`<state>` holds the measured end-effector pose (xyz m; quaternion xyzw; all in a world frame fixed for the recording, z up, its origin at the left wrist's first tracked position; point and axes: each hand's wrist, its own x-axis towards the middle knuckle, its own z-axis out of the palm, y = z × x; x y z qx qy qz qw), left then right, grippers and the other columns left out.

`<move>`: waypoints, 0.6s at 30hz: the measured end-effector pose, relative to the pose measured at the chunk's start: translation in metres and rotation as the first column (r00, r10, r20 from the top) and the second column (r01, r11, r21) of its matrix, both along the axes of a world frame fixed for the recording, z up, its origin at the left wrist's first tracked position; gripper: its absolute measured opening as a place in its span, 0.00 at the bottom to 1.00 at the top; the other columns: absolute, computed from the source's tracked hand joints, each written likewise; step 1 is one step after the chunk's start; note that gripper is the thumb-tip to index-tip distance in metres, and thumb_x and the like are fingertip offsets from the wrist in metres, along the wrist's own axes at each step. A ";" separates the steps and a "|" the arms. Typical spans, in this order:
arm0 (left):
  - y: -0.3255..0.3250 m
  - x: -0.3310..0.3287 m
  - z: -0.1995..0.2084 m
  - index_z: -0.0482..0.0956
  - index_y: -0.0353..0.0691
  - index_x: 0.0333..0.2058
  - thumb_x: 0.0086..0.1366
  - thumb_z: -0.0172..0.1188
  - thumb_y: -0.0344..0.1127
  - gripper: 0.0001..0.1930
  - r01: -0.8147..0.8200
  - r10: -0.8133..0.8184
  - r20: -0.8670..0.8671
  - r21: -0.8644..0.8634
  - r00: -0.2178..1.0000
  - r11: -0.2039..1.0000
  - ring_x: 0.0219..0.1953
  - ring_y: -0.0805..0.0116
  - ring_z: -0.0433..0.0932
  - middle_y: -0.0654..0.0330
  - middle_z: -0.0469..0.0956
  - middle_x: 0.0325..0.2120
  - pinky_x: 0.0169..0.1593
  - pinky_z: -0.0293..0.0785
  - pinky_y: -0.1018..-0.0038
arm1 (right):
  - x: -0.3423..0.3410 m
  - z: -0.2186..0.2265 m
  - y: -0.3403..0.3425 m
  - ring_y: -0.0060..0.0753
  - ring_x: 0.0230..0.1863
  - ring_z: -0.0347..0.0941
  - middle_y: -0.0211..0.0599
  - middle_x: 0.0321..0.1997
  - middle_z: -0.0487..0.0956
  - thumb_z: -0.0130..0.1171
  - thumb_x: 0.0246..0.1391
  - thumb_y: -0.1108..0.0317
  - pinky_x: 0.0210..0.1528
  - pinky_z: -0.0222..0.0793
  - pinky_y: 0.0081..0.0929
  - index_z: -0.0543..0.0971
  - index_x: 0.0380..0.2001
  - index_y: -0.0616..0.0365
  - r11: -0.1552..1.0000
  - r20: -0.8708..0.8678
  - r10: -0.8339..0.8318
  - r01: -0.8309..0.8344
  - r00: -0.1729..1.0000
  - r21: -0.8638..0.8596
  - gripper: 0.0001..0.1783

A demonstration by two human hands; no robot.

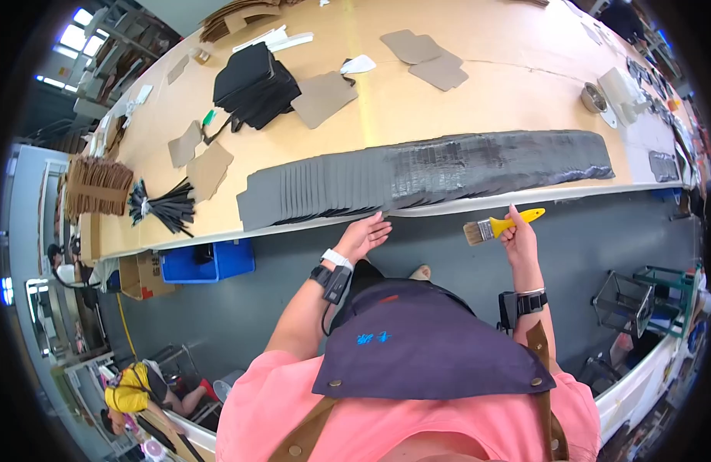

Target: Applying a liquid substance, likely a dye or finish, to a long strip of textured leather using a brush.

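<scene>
One black bundle (255, 86) lies beyond the overlapping dark sheets (432, 171).

A pink top (263, 393), dark purple apron (440, 354), brown straps (303, 433) and black wrist devices (337, 285) are worn

Left hand (361, 238) loosely spread, fingers (381, 228) extended; right hand (521, 242) curled tight; both forearms (297, 319) forward.

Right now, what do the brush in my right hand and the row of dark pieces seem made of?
Brush: glossy yellow handle, painted wood or plastic; silvery, probably metal band; tan bristles, fibre unclear.

Dark pieces: thin, flat, perhaps coated board or leather; matt grey leftward, wet-looking shine rightward.
</scene>
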<state>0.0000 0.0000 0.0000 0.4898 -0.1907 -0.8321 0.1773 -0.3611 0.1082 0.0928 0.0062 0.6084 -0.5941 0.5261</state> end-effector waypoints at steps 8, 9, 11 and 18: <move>-0.004 -0.025 0.002 0.68 0.27 0.49 0.68 0.57 0.41 0.21 -0.324 0.340 -0.082 0.160 0.937 0.932 0.55 0.51 0.74 0.43 0.72 0.51 0.58 0.74 0.61 | -0.017 0.024 0.011 0.15 0.19 0.56 0.20 0.18 0.60 0.61 0.61 0.59 0.23 0.51 0.18 0.76 0.32 0.55 0.992 -0.065 0.020 -0.028 0.998 -0.119 0.11; -0.006 -0.025 0.003 0.67 0.27 0.50 0.68 0.57 0.40 0.21 -0.322 0.337 -0.076 0.157 0.939 0.934 0.56 0.50 0.74 0.43 0.71 0.51 0.59 0.74 0.60 | -0.020 0.024 0.016 0.15 0.19 0.56 0.20 0.18 0.60 0.61 0.61 0.59 0.23 0.51 0.17 0.76 0.32 0.55 0.991 -0.074 -0.007 -0.004 0.997 -0.137 0.11; -0.013 -0.023 0.003 0.67 0.26 0.50 0.69 0.56 0.39 0.20 -0.305 0.323 -0.074 0.182 0.944 0.935 0.55 0.49 0.74 0.41 0.71 0.52 0.58 0.75 0.61 | -0.025 0.022 0.021 0.15 0.19 0.56 0.19 0.18 0.60 0.61 0.61 0.59 0.23 0.51 0.17 0.76 0.32 0.55 0.989 -0.066 -0.005 -0.005 0.998 -0.148 0.12; -0.021 -0.033 0.012 0.67 0.22 0.49 0.73 0.46 0.33 0.16 -0.270 0.273 0.007 0.167 0.962 0.948 0.53 0.49 0.77 0.38 0.73 0.50 0.55 0.78 0.64 | -0.028 0.026 0.031 0.16 0.19 0.54 0.20 0.19 0.60 0.62 0.60 0.59 0.24 0.51 0.18 0.76 0.32 0.55 0.991 -0.055 -0.070 0.063 0.996 -0.120 0.12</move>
